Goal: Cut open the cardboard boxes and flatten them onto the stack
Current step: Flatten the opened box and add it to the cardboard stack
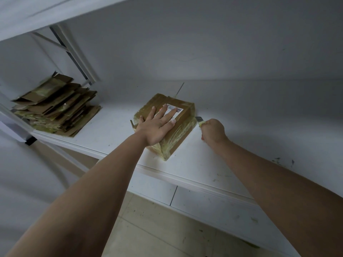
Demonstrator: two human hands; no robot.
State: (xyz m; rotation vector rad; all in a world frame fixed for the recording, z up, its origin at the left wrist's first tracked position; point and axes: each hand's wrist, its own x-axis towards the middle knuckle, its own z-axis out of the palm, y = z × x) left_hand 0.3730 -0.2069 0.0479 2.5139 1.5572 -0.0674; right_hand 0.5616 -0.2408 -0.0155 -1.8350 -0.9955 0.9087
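i'm at the cutting step, with a sealed box waiting for its first slit. the cardboard box (pixel 165 125) sits on the white shelf (pixel 232 160), near its front edge, wrapped in shiny tape with a white label (pixel 175 109) on top. my left hand (pixel 157 125) lies flat on the lid, fingers (pixel 168 111) straight and spread, pressing it down so it won't slide. my right hand (pixel 212 130) is curled tight round the utility knife (pixel 200 121), whose short blade pokes out just beside the box's right side; whether the tip touches the tape i cannot tell.

the stack of flattened boxes (pixel 55 108) lies well apart, at the left end of the same shelf, leaning a little untidily.

next, as i judge it, the blade has to meet a taped seam and run along it, shallow and away from my holding hand. the left fingers lie across the top, so they should shift clear if the cut crosses the lid.
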